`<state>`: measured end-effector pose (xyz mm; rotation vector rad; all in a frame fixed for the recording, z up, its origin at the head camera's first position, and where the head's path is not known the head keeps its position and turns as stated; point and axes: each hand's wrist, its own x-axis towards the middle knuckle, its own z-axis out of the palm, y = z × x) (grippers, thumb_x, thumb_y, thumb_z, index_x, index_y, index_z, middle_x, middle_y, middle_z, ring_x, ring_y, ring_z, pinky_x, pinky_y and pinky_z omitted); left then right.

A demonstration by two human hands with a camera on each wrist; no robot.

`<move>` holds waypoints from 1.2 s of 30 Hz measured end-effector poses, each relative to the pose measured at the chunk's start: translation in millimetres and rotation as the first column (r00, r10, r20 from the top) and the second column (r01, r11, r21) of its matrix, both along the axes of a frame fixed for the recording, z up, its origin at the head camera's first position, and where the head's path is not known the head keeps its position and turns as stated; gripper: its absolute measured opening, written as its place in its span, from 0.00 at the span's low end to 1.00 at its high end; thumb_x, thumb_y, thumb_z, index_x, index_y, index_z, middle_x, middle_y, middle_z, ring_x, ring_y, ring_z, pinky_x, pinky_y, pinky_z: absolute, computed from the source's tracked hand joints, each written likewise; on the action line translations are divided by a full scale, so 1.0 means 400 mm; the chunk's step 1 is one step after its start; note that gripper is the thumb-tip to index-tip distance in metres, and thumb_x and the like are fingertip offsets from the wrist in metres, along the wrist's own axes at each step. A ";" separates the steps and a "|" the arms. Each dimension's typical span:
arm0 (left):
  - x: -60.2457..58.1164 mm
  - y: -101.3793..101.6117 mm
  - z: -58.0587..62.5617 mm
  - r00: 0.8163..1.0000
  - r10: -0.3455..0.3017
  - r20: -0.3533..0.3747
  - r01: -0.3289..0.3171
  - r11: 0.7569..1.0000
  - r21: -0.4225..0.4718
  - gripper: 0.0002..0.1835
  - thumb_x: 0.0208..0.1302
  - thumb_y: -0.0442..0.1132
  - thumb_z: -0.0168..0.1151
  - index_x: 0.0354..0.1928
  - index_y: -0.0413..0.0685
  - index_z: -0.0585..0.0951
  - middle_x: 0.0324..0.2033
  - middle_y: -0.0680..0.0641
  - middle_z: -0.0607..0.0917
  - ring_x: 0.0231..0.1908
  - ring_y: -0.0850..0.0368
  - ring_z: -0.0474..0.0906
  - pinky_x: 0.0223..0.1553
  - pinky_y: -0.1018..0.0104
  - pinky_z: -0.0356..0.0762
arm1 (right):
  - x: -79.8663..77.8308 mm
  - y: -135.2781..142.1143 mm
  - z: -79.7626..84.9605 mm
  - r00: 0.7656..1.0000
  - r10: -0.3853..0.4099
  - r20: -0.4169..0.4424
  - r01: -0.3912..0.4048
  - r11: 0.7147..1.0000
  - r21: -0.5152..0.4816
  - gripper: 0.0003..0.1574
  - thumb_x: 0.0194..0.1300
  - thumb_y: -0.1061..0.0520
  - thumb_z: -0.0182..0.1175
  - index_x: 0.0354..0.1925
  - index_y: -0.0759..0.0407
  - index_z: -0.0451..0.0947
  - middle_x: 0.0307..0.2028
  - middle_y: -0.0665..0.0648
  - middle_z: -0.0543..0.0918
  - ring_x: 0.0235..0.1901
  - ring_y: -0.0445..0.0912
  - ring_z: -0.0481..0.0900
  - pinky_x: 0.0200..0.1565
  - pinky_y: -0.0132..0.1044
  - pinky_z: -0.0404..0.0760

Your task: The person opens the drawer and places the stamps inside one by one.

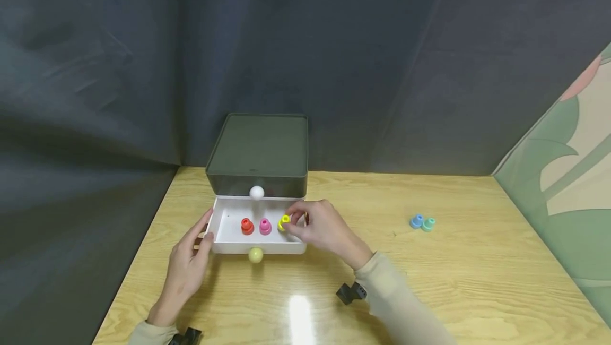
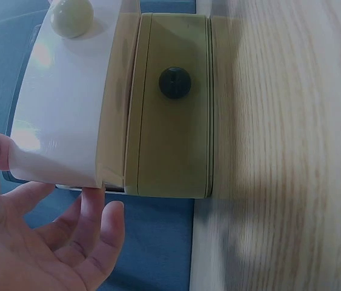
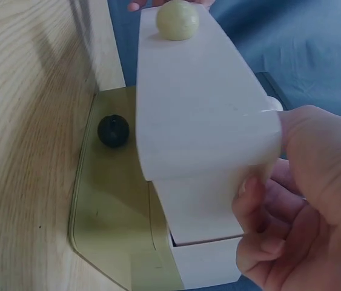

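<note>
The person wears a long, pale beige cloth sleeve [image 1: 406, 302] on the right arm, with soft folds by the wrist. A matching pale beige cloth sleeve [image 1: 150, 333] is on the left arm, but only a bit of it shows. The left hand [image 1: 188, 268] and right hand [image 1: 329, 228] are bare. A small, black, blocky gadget [image 1: 352, 294] with tiny dots sits by the right cuff, and another small black gadget [image 1: 187, 336] sits by the left one
</note>
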<state>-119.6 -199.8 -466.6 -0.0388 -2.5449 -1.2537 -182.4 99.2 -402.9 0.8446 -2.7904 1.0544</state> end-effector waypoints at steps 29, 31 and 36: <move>0.000 0.000 0.011 1.000 -0.022 -0.014 0.021 0.999 -0.029 0.27 0.83 0.40 0.52 0.80 0.49 0.69 0.60 0.35 0.86 0.46 0.45 0.85 0.41 0.67 0.81 | -0.005 -0.020 0.001 0.991 -0.041 0.125 0.038 0.999 0.026 0.17 0.65 0.53 0.76 0.51 0.55 0.89 0.32 0.44 0.89 0.24 0.36 0.76 0.35 0.32 0.74; 0.002 -0.002 0.012 1.000 -0.018 0.004 0.018 1.000 -0.021 0.29 0.82 0.40 0.52 0.81 0.47 0.66 0.60 0.33 0.86 0.46 0.43 0.85 0.40 0.67 0.81 | -0.004 -0.018 -0.009 0.993 -0.038 0.112 0.043 0.998 -0.036 0.19 0.65 0.53 0.76 0.52 0.56 0.89 0.31 0.44 0.88 0.23 0.36 0.74 0.31 0.31 0.73; 0.005 0.005 0.016 1.000 0.017 0.024 -0.017 1.000 0.003 0.33 0.81 0.40 0.54 0.83 0.45 0.61 0.62 0.34 0.84 0.50 0.45 0.83 0.42 0.72 0.77 | 0.007 0.001 -0.043 0.995 -0.089 0.047 0.099 0.950 -0.297 0.15 0.65 0.55 0.76 0.48 0.59 0.90 0.30 0.47 0.88 0.19 0.35 0.68 0.24 0.27 0.66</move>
